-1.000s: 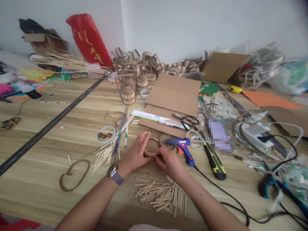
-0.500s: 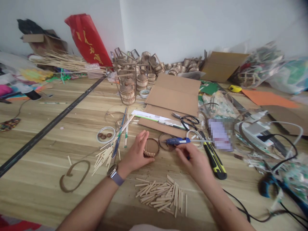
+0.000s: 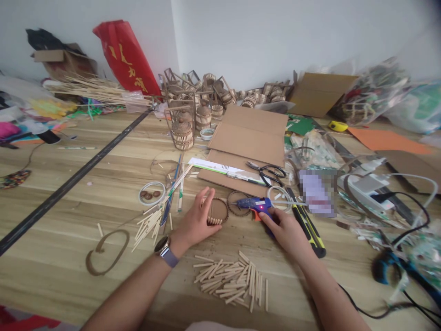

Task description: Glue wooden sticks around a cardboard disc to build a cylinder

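My left hand curls around the near left side of a small round frame, its thumb in front and its fingers behind. Short wooden sticks stand in a row along the frame's near edge, beside the thumb. To the right, my right hand grips a blue hot glue gun with an orange trigger and a lit red light. The nozzle points left, over a second thin brown ring. A pile of short wooden sticks lies in front of both hands.
A yellow-black utility knife and scissors lie near my right hand. Cardboard sheets lie beyond. Several small stick baskets stand at the back. A power strip with cables sits right; a loose brown strip lies left.
My right hand has shifted slightly right and taken a fuller grip on the glue gun, whose trigger and red light now show. My left hand stays almost still at the round frame.
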Demonstrator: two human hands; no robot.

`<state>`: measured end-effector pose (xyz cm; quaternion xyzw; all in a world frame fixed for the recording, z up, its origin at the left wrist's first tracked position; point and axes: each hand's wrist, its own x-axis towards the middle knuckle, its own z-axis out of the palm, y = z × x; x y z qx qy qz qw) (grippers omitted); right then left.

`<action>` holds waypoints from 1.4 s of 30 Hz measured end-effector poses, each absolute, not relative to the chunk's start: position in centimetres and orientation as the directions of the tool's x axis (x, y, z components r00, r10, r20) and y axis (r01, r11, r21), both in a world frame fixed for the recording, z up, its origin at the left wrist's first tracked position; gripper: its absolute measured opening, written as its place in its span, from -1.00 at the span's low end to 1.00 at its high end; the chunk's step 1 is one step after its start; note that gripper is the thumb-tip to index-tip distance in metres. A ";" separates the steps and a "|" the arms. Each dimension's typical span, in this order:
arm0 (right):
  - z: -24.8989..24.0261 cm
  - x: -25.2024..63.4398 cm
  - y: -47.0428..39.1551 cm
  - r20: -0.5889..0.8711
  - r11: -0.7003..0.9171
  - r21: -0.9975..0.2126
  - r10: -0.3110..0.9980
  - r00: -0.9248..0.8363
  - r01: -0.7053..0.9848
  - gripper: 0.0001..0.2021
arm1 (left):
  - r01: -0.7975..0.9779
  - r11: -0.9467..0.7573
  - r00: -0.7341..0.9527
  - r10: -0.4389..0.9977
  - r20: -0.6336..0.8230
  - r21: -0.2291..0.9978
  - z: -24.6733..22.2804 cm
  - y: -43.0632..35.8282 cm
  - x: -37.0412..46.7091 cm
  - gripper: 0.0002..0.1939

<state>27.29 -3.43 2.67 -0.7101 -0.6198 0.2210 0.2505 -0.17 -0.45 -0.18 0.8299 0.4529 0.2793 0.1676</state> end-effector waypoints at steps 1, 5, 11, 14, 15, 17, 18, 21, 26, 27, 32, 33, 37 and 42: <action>2.7 27.3 -3.4 0.002 -0.096 -0.649 0.992 0.128 0.755 -0.61 | 0.657 -0.534 0.434 0.845 0.311 0.533 -0.2 -0.4 -0.2 0.26; 2.7 27.4 -3.6 -0.046 -0.119 -0.808 0.989 0.139 0.577 -0.61 | 0.653 -0.535 0.431 0.844 0.319 0.536 -0.2 -0.4 -0.1 0.26; 2.5 26.7 -4.4 -0.221 -0.232 -0.951 0.972 0.078 0.204 -0.54 | 0.645 -0.538 0.441 0.842 0.310 0.542 -0.2 -0.4 -0.2 0.25; 2.4 26.6 -4.7 -0.281 -0.292 -0.925 0.956 0.078 0.244 -0.55 | 0.641 -0.540 0.443 0.841 0.312 0.546 -0.1 -0.4 -0.2 0.24; 2.5 26.5 -4.8 -0.299 -0.305 -0.912 0.952 0.063 0.275 -0.56 | 0.641 -0.539 0.442 0.841 0.311 0.546 -0.1 -0.4 -0.2 0.24; 2.8 26.4 -4.8 -0.324 -0.303 -0.885 0.946 -0.001 0.355 -0.61 | 0.642 -0.535 0.440 0.844 0.308 0.549 -0.1 -0.4 -0.2 0.23; 3.0 26.3 -4.8 -0.329 -0.288 -0.873 0.944 -0.039 0.393 -0.64 | 0.642 -0.533 0.438 0.845 0.306 0.551 -0.1 -0.4 -0.2 0.22; 3.7 25.9 -4.9 -0.318 -0.220 -0.853 0.938 -0.136 0.473 -0.68 | 0.644 -0.527 0.438 0.848 0.297 0.555 -0.2 -0.4 -0.2 0.21; 4.0 25.7 -5.1 -0.216 -0.078 -0.855 0.953 -0.214 0.513 -0.68 | 0.646 -0.532 0.448 0.845 0.293 0.547 -0.1 -0.4 -0.2 0.22; 4.0 25.7 -5.2 -0.199 -0.060 -0.856 0.955 -0.221 0.513 -0.68 | 0.645 -0.534 0.449 0.843 0.295 0.546 -0.1 -0.4 -0.2 0.22; 3.6 25.4 -5.5 -0.174 -0.036 -0.839 0.963 -0.206 0.542 -0.62 | 0.649 -0.530 0.446 0.846 0.291 0.547 0.0 -0.4 -0.2 0.25; 3.5 25.3 -5.5 -0.175 -0.034 -0.833 0.963 -0.204 0.553 -0.61 | 0.649 -0.526 0.443 0.849 0.288 0.550 0.0 -0.4 -0.1 0.25; 3.3 25.0 -5.8 -0.142 0.005 -0.818 0.967 -0.212 0.575 -0.59 | 0.645 -0.514 0.433 0.855 0.284 0.565 -0.1 -0.4 -0.1 0.21; 3.4 24.5 -5.8 -0.124 0.045 -0.811 0.961 -0.246 0.584 -0.58 | 0.645 -0.511 0.434 0.857 0.278 0.568 -0.1 -0.5 -0.1 0.19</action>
